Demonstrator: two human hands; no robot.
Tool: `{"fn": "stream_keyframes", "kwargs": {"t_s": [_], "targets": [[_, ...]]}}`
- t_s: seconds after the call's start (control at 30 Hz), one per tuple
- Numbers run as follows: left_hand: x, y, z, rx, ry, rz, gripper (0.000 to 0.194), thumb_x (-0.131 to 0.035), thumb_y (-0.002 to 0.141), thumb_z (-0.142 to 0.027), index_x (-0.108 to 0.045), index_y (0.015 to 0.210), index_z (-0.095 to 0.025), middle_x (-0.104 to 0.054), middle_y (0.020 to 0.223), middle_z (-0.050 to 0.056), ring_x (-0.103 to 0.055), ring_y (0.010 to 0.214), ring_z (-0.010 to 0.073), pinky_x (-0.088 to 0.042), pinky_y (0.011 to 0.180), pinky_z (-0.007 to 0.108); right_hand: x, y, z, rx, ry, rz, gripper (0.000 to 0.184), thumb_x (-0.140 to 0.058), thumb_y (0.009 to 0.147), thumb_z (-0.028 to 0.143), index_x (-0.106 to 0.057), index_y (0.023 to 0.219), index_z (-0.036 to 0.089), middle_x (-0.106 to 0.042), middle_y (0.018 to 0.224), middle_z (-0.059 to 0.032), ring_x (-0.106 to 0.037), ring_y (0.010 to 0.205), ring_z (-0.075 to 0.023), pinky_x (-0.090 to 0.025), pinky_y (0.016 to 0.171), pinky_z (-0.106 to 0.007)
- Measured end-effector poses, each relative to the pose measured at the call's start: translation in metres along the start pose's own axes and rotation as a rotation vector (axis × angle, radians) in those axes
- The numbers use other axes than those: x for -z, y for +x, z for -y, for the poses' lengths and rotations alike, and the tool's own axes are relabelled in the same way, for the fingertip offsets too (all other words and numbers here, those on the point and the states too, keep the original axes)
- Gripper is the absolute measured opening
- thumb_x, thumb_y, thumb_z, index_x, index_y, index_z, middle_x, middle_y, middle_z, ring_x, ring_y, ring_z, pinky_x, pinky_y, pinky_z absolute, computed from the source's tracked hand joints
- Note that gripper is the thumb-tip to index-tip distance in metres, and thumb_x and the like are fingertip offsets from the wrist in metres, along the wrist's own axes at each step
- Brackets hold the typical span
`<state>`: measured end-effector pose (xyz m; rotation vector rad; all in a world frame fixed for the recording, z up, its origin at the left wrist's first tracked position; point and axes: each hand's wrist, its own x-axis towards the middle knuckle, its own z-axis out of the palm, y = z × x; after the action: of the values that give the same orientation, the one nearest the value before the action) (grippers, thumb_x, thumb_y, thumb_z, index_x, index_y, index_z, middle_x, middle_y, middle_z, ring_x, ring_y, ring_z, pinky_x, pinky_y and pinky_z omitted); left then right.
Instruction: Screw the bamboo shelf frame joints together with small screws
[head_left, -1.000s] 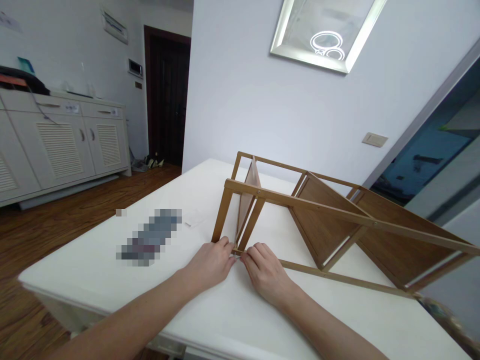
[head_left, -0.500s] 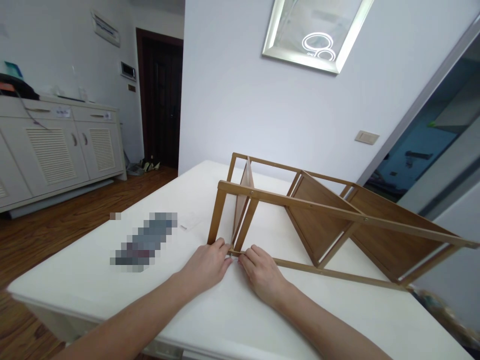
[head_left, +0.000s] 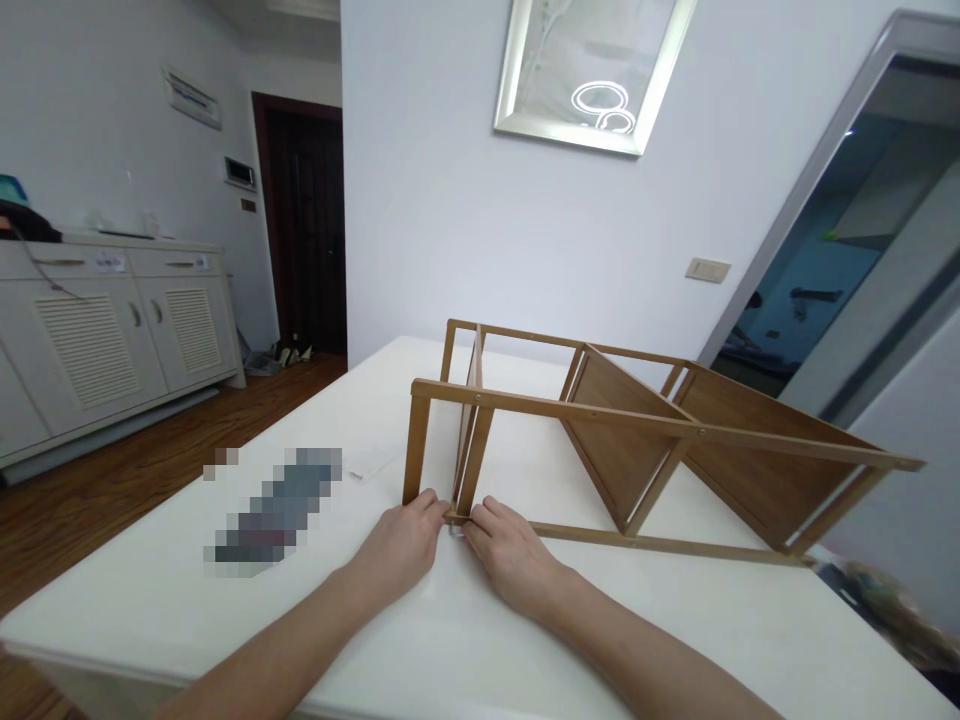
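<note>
A wooden shelf rack (head_left: 622, 440) lies on its side on the white table (head_left: 225, 610), its three brown shelf boards standing on edge. My left hand (head_left: 401, 545) and my right hand (head_left: 506, 550) rest side by side at the rack's near lower rail, close to its left end. Both hands have their fingers curled and pinched against the joint where an upright slat meets the rail. Whatever small thing sits between the fingertips is too small to make out.
A blurred-out dark object (head_left: 274, 505) and a small white slip (head_left: 367, 462) lie on the table to the left. A white cabinet (head_left: 105, 330) stands along the left wall, a dark door (head_left: 300, 225) behind it, a doorway at the right.
The view has drifted so everything sits slightly further left and lower. My hands stay pinched at the same joint of the rack.
</note>
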<state>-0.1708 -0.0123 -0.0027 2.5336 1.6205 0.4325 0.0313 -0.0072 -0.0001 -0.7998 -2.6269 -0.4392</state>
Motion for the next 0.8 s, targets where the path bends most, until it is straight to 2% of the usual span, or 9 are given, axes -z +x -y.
{"fn": "stream_keyframes", "kwargs": {"t_s": [0.17, 0.3, 0.43, 0.57, 0.7, 0.8], "targets": [[-0.006, 0.005, 0.007, 0.049, 0.039, 0.012, 0.04, -0.031, 0.098, -0.016, -0.064, 0.12, -0.023, -0.065, 0.111, 0.007, -0.068, 0.091, 0.0191, -0.052, 0.08, 0.03, 0.001, -0.001, -0.003, 0.091, 0.048, -0.038, 0.014, -0.05, 0.089, 0.007, -0.061, 0.084, 0.015, -0.054, 0.082, -0.0052, -0.041, 0.074, -0.0173, -0.035, 0.064, -0.03], [-0.007, 0.014, 0.023, 0.138, 0.111, -0.015, 0.041, -0.032, 0.098, -0.016, -0.064, 0.123, -0.024, -0.068, 0.119, 0.008, -0.069, 0.098, 0.0196, -0.051, 0.085, 0.03, 0.009, -0.007, -0.003, 0.123, 0.032, -0.104, 0.012, -0.051, 0.086, 0.009, -0.061, 0.086, 0.014, -0.054, 0.079, -0.0046, -0.04, 0.073, -0.017, -0.033, 0.063, -0.03], [0.001, 0.032, 0.044, 0.213, 0.234, -0.005, 0.044, -0.031, 0.096, -0.012, -0.065, 0.123, -0.022, -0.068, 0.126, 0.009, -0.069, 0.101, 0.0224, -0.051, 0.087, 0.033, 0.032, -0.025, -0.005, 0.085, 0.0, -0.109, 0.012, -0.051, 0.088, 0.009, -0.061, 0.084, 0.016, -0.053, 0.076, -0.0036, -0.04, 0.071, -0.017, -0.032, 0.063, -0.03], [0.012, 0.052, 0.054, 0.248, 0.358, 0.016, 0.047, -0.031, 0.092, -0.005, -0.065, 0.121, -0.017, -0.071, 0.117, 0.014, -0.071, 0.098, 0.0245, -0.051, 0.084, 0.034, 0.064, -0.061, -0.006, -0.002, 0.0, -0.132, 0.014, -0.05, 0.088, 0.007, -0.06, 0.085, 0.017, -0.054, 0.075, -0.004, -0.042, 0.07, -0.0168, -0.033, 0.063, -0.03], [0.017, 0.063, 0.042, 0.228, 0.504, 0.025, 0.048, -0.025, 0.089, 0.001, -0.066, 0.113, -0.009, -0.071, 0.107, 0.019, -0.073, 0.091, 0.0262, -0.052, 0.075, 0.034, 0.09, -0.111, -0.014, -0.192, -0.012, -0.178, 0.021, -0.044, 0.091, 0.007, -0.06, 0.084, 0.018, -0.055, 0.074, -0.0047, -0.044, 0.068, -0.0174, -0.034, 0.061, -0.031], [0.017, 0.063, 0.007, 0.245, 0.608, 0.051, 0.044, -0.027, 0.088, 0.002, -0.069, 0.101, -0.004, -0.07, 0.1, 0.023, -0.073, 0.088, 0.0291, -0.053, 0.069, 0.034, 0.101, -0.153, -0.031, -0.382, -0.011, -0.208, 0.024, -0.042, 0.094, 0.009, -0.061, 0.084, 0.019, -0.056, 0.075, -0.0053, -0.048, 0.07, -0.018, -0.037, 0.061, -0.031]]}}
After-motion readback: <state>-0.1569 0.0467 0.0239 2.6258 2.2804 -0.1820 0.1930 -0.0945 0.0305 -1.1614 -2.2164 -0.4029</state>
